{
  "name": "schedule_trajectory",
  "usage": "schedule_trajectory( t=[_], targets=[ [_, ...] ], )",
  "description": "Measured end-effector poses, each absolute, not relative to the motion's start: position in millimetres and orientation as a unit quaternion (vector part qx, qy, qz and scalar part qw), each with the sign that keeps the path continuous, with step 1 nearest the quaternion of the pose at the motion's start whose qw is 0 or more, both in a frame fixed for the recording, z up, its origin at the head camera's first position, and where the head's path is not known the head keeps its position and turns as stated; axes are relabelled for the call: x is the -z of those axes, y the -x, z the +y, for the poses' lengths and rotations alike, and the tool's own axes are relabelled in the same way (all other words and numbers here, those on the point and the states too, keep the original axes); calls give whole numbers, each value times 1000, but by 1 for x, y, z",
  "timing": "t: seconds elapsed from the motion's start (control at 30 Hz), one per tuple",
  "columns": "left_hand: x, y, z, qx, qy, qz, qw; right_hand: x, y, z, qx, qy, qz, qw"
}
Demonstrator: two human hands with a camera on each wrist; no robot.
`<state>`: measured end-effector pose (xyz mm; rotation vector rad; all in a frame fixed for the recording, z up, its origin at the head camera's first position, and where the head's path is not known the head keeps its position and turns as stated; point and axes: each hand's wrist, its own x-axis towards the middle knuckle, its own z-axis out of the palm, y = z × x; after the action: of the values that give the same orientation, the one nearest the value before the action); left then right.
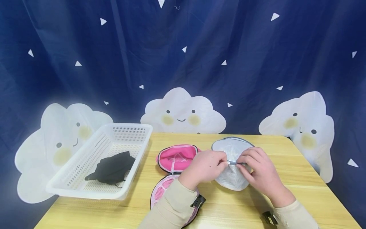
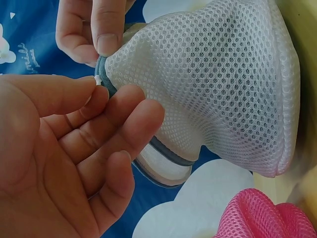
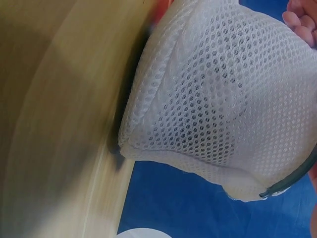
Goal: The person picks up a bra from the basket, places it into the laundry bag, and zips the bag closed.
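Note:
A white mesh laundry bag [image 1: 233, 181] with a grey zipper edge stands on the table, its rim partly gaping in the head view. My left hand [image 1: 204, 163] pinches the small white zipper pull [image 2: 98, 80] between thumb and index finger; its other fingers curl loosely. Close beside it, my right hand [image 1: 260, 170] pinches the grey zipper edge. Mesh [image 3: 213, 104] fills most of the right wrist view, where the right hand barely shows at the edge. Beneath my left forearm lies an unzipped pink mesh bag [image 1: 164, 159], its lower half partly hidden by the sleeve.
At left, a white plastic basket [image 1: 85, 193] with slotted sides holds a crumpled black cloth item [image 1: 114, 168]. The wooden table [image 1: 297, 190] ends at a dark blue curtain [image 1: 243, 41] with clouds printed on it. Both wrists carry black straps.

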<state>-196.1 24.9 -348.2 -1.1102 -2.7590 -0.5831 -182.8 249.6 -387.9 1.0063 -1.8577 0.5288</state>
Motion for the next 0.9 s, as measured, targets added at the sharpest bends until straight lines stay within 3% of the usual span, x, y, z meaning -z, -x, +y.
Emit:
schedule_trajectory(
  t=[0.9],
  targets=[
    [349,191,32,163,386,-906,63,391,181,240,-204,-430,-750,459]
  ],
)
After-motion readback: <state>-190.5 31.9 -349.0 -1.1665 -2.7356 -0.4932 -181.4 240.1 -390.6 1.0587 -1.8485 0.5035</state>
